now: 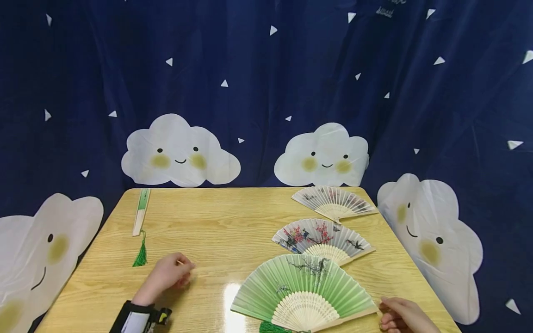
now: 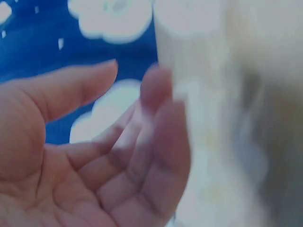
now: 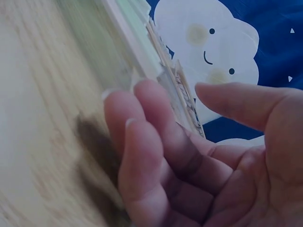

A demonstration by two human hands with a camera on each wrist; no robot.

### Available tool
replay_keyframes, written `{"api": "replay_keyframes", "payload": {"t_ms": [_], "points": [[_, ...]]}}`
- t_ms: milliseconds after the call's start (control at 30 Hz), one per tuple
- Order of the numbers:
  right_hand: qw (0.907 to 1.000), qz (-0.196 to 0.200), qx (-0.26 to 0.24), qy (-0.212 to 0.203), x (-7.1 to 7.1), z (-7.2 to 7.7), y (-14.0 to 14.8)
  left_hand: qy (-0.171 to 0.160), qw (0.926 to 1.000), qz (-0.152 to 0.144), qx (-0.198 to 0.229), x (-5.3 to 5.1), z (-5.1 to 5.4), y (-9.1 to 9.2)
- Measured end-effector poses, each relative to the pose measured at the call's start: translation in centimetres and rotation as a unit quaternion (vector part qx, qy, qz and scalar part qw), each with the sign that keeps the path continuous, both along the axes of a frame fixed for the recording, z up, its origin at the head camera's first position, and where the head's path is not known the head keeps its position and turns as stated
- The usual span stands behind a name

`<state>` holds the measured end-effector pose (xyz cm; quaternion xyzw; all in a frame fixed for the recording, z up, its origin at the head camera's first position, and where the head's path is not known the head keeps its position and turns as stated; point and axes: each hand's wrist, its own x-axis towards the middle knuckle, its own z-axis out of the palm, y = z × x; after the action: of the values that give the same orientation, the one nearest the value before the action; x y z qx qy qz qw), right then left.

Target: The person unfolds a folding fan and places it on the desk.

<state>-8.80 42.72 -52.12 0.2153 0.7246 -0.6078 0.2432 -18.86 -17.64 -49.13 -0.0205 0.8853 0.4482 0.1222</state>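
An open green folding fan (image 1: 308, 286) with pale wooden ribs lies spread at the front of the table. My right hand (image 1: 404, 315) is at the right end of its outer rib. In the right wrist view, the thumb (image 3: 236, 101) stands apart from the bent fingers (image 3: 142, 156), with nothing pinched between them. Over the table's left part hovers my left hand (image 1: 170, 272), bare and holding nothing. Its thumb (image 2: 85, 87) and loosely bent fingers are apart in the left wrist view. Behind the left hand lies a folded green fan (image 1: 142, 210) with a green tassel (image 1: 140, 254).
Two more spread fans lie behind the green one: a grey fan with red blossoms (image 1: 320, 236) and a pale patterned fan (image 1: 333, 201) at the back right edge. The wooden table (image 1: 216, 231) meets a dark blue curtain (image 1: 250, 46) with smiling clouds.
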Motion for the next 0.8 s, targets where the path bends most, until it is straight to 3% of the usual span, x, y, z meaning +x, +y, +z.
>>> {"api": "replay_keyframes", "payload": {"t_ms": [100, 200, 300, 367, 467, 600, 800], "points": [[0.9999, -0.01, 0.003, 0.007, 0.0, 0.2, 0.2, 0.071, 0.992, 0.057, -0.087, -1.7, 0.9, -2.6], [0.9994, -0.024, 0.018, 0.017, -0.1, 0.5, 0.2, 0.139, 0.9713, 0.109, -0.159, -3.2, 1.1, -4.9], [0.9978, -0.037, 0.048, 0.027, -0.2, 0.9, 0.1, 0.156, 0.9542, 0.167, -0.193, -4.3, 0.7, -6.5], [0.9961, -0.04, 0.07, 0.036, -0.3, 1.1, 0.0, 0.14, 0.9491, 0.196, -0.203, -5.0, 0.4, -7.3], [0.9945, -0.037, 0.087, 0.045, -0.3, 1.4, -0.1, 0.098, 0.9496, 0.211, -0.21, -5.8, -0.2, -8.4], [0.9923, -0.058, 0.1, 0.047, -0.4, 1.5, -0.3, 0.049, 0.9569, 0.194, -0.211, -6.5, -0.8, -9.5], [0.9896, -0.066, 0.115, 0.055, -0.8, 1.5, -0.5, 0.037, 0.9606, 0.16, -0.224, -7.3, -1.4, -10.2]]}}
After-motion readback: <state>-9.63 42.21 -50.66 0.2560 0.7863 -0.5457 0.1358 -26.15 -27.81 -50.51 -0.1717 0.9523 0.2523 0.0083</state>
